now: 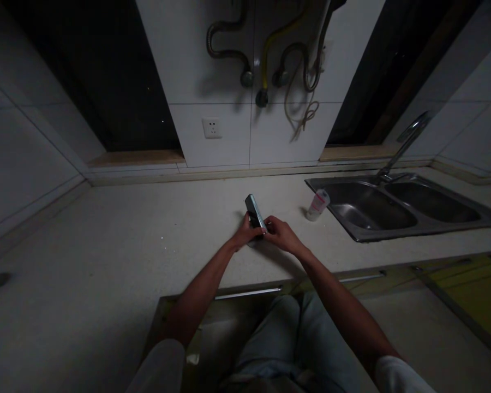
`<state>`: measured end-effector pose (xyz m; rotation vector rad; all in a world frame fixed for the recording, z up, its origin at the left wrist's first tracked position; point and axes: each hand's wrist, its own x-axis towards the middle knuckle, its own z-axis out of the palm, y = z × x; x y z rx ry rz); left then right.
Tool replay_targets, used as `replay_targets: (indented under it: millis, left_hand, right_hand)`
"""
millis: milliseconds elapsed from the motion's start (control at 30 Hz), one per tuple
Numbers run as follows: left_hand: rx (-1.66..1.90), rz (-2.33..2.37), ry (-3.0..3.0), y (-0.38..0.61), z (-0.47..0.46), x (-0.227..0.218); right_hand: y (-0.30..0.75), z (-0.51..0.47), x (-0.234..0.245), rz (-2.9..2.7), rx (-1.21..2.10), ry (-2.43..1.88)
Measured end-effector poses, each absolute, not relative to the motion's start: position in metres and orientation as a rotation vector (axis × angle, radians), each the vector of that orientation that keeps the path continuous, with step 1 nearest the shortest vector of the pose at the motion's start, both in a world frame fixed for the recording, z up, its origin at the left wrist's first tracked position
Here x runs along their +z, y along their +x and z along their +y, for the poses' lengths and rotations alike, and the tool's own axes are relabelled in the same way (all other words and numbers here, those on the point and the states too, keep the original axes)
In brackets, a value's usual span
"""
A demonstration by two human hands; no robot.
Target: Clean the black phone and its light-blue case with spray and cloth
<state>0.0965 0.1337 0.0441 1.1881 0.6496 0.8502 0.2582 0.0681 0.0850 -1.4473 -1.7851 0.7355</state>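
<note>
Both my hands meet over the white countertop [147, 229], just in front of me. My left hand [244, 231] is wrapped round the lower end of a dark phone [254, 212], which tilts up and away from me. My right hand [280, 233] is closed on the phone's lower right side, fingers curled against it. The phone's upper half sticks out above both hands.
A small white bottle with a pink label [317, 204] stands by the left rim of a steel double sink [360, 236] with a tap [405, 139]. A wall socket [212, 128] and hanging hoses [270, 54] are on the tiled wall behind. Cabinet handles [247, 293] run below the counter edge.
</note>
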Motion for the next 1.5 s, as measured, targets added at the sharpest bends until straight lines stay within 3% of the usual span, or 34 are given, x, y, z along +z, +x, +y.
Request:
replay_targets:
  millis: [433,833,1500]
  left_hand:
    - [0.825,0.604,0.748,0.098,0.133,0.052]
    - [0.780,0.523,0.776,0.092,0.132,0.051]
    - [0.593,0.580,0.898,0.087,0.140,0.039]
  right_hand:
    - [0.235,0.062,0.087,-2.285,0.193,-1.719]
    - [0.238,0.057,0.089,-2.221,0.397,-1.651]
    - [0.250,0.057,0.061,-2.293,0.303,-1.622]
